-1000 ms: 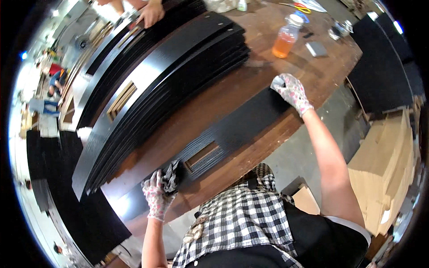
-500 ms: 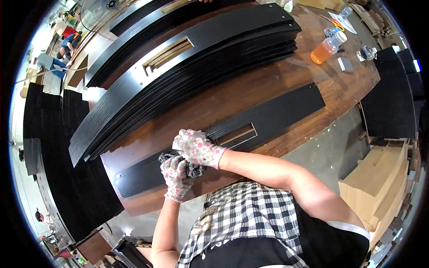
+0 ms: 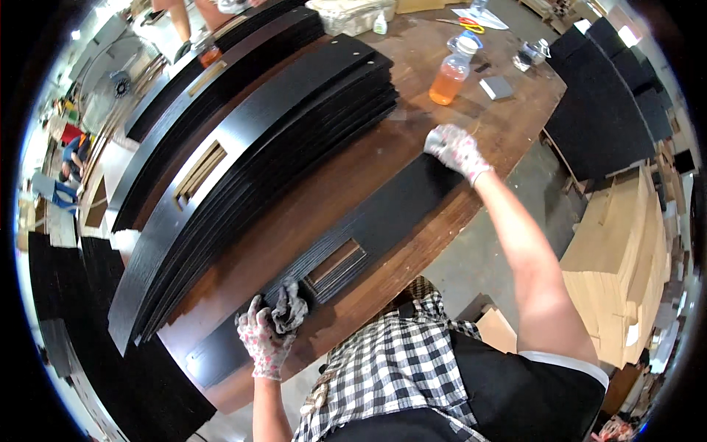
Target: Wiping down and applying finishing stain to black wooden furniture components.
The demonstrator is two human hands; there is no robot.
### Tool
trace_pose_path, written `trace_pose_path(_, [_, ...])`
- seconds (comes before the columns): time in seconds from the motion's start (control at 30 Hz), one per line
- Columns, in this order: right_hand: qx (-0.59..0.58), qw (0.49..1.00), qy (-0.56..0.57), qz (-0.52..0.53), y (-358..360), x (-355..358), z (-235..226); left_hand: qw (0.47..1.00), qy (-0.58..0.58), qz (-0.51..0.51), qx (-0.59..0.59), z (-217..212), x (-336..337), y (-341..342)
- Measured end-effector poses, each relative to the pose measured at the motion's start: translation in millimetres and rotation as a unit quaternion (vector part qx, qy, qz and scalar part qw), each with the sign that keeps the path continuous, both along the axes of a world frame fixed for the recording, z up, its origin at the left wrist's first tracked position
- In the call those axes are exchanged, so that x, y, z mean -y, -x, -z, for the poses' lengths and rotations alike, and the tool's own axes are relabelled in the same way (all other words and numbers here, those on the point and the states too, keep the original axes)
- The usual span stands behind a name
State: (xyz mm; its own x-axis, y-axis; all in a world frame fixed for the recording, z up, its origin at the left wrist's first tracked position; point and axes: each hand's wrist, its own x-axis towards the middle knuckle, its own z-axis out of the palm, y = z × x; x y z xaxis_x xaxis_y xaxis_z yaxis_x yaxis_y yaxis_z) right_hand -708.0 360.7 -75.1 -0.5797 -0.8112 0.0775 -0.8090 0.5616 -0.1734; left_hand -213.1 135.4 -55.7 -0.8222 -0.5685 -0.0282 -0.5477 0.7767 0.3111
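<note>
A long black wooden panel (image 3: 401,195) with a rectangular cut-out lies slantwise on the brown table in front of me. My left hand (image 3: 264,345), in a white glove with pink dots, holds a crumpled grey rag (image 3: 289,306) against the panel's left part. My right hand (image 3: 455,149), in a matching glove, is at the panel's far right end with its fingers curled down. Whatever is under those fingers is hidden. My right arm is stretched out, well apart from the left.
Beyond the panel rises a stack of curved black boards (image 3: 272,125), with more stacks behind. On the table (image 3: 508,110) stand a bottle of orange liquid (image 3: 448,77), a grey block (image 3: 496,88) and scissors (image 3: 471,26). Pale boards (image 3: 611,258) lean at right. Another person's legs (image 3: 180,18) show at top.
My right hand has gone from beside the left hand to the panel's far right end. My left hand stays on the rag. The view has shifted, bringing the other person's legs in.
</note>
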Motion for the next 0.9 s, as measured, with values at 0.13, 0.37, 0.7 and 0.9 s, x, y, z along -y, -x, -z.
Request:
trace_pose_path(0.13, [0.158, 0.968, 0.054, 0.186, 43, -30, -13, 0.999, 0.029, 0.012, 0.025, -4, -6, 6])
trace_pose_path(0.37, [0.188, 0.968, 0.078, 0.147, 16, -80, 7, 0.997, 0.068, 0.019, 0.004, 10, 9, -2])
trace_pose_path(0.7, [0.297, 0.856, 0.394, 0.155, -93, -19, -5, 0.986, -0.057, -0.035, -0.151, 7, 9, 8])
trace_pose_path(0.9, [0.273, 0.824, 0.487, 0.097, -118, 31, 49, 0.998, 0.035, -0.048, -0.026, 12, -46, 40])
